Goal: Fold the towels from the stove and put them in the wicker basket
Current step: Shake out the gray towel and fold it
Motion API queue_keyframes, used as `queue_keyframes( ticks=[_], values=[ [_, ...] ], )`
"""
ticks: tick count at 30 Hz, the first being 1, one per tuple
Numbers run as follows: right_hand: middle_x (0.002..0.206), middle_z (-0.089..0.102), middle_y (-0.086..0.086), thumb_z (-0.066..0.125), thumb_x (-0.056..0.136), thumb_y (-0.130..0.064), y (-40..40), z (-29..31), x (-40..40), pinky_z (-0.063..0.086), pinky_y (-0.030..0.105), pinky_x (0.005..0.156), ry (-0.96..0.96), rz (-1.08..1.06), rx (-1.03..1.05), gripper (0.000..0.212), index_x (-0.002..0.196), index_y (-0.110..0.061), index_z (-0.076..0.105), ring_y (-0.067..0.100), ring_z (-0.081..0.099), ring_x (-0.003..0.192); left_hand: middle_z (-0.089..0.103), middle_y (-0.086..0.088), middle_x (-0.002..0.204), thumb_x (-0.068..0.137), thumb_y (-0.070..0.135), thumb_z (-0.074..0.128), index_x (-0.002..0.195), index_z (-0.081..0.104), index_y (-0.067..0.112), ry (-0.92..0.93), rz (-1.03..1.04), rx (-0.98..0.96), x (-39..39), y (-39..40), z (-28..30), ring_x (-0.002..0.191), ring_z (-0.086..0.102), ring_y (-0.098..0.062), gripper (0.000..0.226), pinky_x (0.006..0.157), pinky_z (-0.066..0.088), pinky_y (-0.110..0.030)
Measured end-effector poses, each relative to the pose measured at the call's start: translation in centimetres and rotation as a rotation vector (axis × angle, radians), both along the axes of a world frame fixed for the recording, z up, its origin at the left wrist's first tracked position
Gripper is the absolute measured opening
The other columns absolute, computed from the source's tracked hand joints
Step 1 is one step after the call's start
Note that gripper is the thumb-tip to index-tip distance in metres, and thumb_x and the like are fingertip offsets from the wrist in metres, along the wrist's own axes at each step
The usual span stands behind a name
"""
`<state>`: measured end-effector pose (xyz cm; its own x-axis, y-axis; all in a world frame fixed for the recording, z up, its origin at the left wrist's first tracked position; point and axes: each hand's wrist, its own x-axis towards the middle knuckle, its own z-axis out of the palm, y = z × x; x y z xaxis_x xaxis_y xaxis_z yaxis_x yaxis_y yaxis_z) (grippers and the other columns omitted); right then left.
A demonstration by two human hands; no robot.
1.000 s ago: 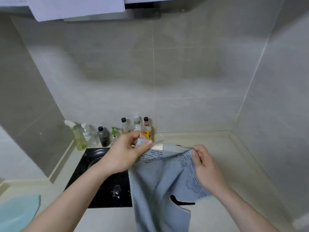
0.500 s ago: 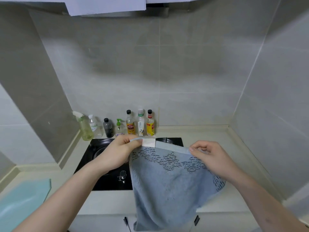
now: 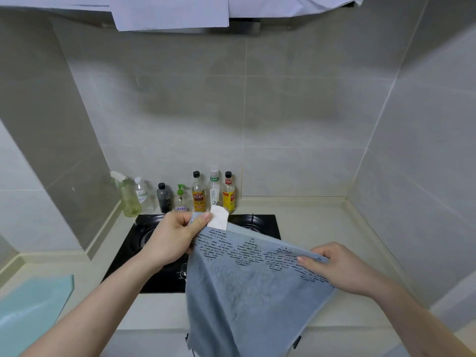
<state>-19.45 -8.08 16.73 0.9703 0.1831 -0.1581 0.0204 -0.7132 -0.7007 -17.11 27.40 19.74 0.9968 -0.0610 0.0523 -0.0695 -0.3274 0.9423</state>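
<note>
Your left hand (image 3: 172, 240) pinches the upper left corner of the blue-grey towel (image 3: 247, 287), thumb on the near face, right beside the white label (image 3: 218, 218) that sticks up from the hem. Your right hand (image 3: 337, 269) grips the same top edge further along, lower and to the right, fingers curled over the hem and thumb on the near face. Top edge runs taut between your two hands, sloping down from left to right. A band of dark dashed pattern sits just under that edge.

Towel hangs free below your hands, in front of the worktop (image 3: 316, 228) edge, lower end out of frame. It covers the right front part of the black stove (image 3: 152, 238); left burner and one knob show.

Behind the stove, against the tiled wall: a row of bottles (image 3: 198, 194), including a spray bottle at the left end and a green pump bottle. Pale turquoise cloth (image 3: 33, 310) lies on the worktop at far left, well apart from your hands. White paper sheets (image 3: 170, 14) hang at the top of frame.
</note>
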Motion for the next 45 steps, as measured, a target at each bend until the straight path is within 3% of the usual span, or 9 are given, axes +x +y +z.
queue_keyframes(
  ticks=[4, 13, 16, 25, 28, 31, 37, 42, 45],
  values=[
    [0.058, 0.039, -0.003, 0.063, 0.093, -0.053, -1.0, 0.9, -0.4, 0.027, 0.027, 0.052, -0.061, -0.059, 0.006, 0.060, 0.070, 0.001, 0.051, 0.010, 0.037, 0.051, 0.080, -0.005, 0.096, 0.099, 0.024, 0.065, 0.105, 0.078, 0.013, 0.105, -0.196, 0.013, 0.3, 0.4, -0.3, 0.078, 0.071, -0.014, 0.019, 0.063, 0.057, -0.026],
    [0.053, 0.036, -0.008, 0.069, 0.092, -0.048, -3.6, 2.1, -1.3, 0.026, 0.023, 0.047, -0.054, -0.073, 0.021, 0.050, 0.060, -0.015, 0.048, 0.010, 0.036, 0.048, 0.079, 0.000, 0.100, 0.092, 0.027, 0.076, 0.104, 0.081, 0.022, 0.180, -0.462, 0.189, 1.0, -1.6, 0.4, 0.087, 0.073, -0.013, 0.014, 0.072, 0.059, -0.029],
    [0.055, 0.040, -0.006, 0.070, 0.091, -0.049, -5.0, 2.5, -0.4, 0.027, 0.024, 0.049, -0.061, -0.092, 0.018, 0.053, 0.071, -0.001, 0.058, 0.010, 0.038, 0.049, 0.080, 0.001, 0.102, 0.096, 0.029, 0.070, 0.107, 0.079, 0.018, 0.180, -0.428, 0.179, 2.1, -3.1, 0.8, 0.090, 0.075, -0.016, 0.018, 0.073, 0.061, -0.032],
    [0.057, 0.050, -0.002, 0.070, 0.093, -0.042, -11.0, 5.2, 9.3, 0.031, 0.023, 0.047, -0.110, -0.161, -0.003, 0.036, 0.085, -0.007, 0.071, 0.012, 0.042, 0.048, 0.080, -0.002, 0.098, 0.098, 0.041, 0.065, 0.102, 0.079, 0.016, 0.057, -0.241, 0.232, 11.7, -9.4, 2.1, 0.089, 0.077, -0.023, 0.028, 0.090, 0.061, -0.049],
    [0.060, 0.056, 0.004, 0.068, 0.096, -0.031, -13.3, 7.0, 13.7, 0.035, 0.022, 0.047, -0.194, -0.215, 0.003, 0.023, 0.089, -0.010, 0.074, 0.010, 0.045, 0.048, 0.075, -0.018, 0.094, 0.098, 0.040, 0.066, 0.095, 0.073, 0.001, -0.030, -0.140, 0.200, 16.2, -12.6, 3.5, 0.090, 0.075, -0.027, 0.039, 0.086, 0.062, -0.047],
    [0.079, 0.071, 0.019, 0.069, 0.095, -0.032, -15.9, 9.4, 18.3, 0.038, 0.028, 0.059, -0.346, -0.268, 0.024, 0.022, 0.089, -0.012, 0.076, 0.014, 0.053, 0.060, 0.067, -0.009, 0.074, 0.099, 0.038, 0.065, 0.087, 0.070, 0.003, -0.132, -0.048, 0.194, 20.1, -15.6, 6.4, 0.074, 0.065, -0.021, 0.037, 0.064, 0.055, -0.036],
    [0.068, 0.064, -0.003, 0.066, 0.096, -0.033, -19.1, 17.8, 23.8, 0.039, 0.027, 0.057, -0.689, -0.310, 0.061, 0.019, 0.084, -0.022, 0.075, 0.015, 0.054, 0.065, 0.044, 0.000, 0.058, 0.099, 0.040, 0.064, 0.073, 0.055, 0.002, -0.466, 0.188, 0.281, 24.1, -20.3, 14.8, 0.050, 0.035, -0.012, 0.046, 0.047, 0.027, -0.024],
    [0.067, 0.063, 0.001, 0.067, 0.093, -0.036, -21.2, 23.8, 25.2, 0.037, 0.028, 0.058, -0.943, -0.311, 0.206, 0.021, 0.074, -0.028, 0.070, 0.008, 0.050, 0.063, 0.032, 0.006, 0.055, 0.099, 0.038, 0.063, 0.061, 0.037, 0.018, -0.730, 0.264, 0.230, 23.7, -22.5, 20.1, 0.052, 0.027, -0.009, 0.051, 0.049, 0.020, -0.027],
    [0.068, 0.062, -0.002, 0.069, 0.092, -0.038, -22.1, 25.1, 25.0, 0.038, 0.024, 0.058, -1.051, -0.299, 0.251, 0.018, 0.081, -0.024, 0.071, 0.004, 0.049, 0.064, 0.035, 0.008, 0.058, 0.099, 0.037, 0.062, 0.063, 0.041, 0.018, -0.758, 0.251, 0.158, 23.1, -23.3, 21.1, 0.055, 0.029, -0.009, 0.047, 0.051, 0.022, -0.029]
  ],
)
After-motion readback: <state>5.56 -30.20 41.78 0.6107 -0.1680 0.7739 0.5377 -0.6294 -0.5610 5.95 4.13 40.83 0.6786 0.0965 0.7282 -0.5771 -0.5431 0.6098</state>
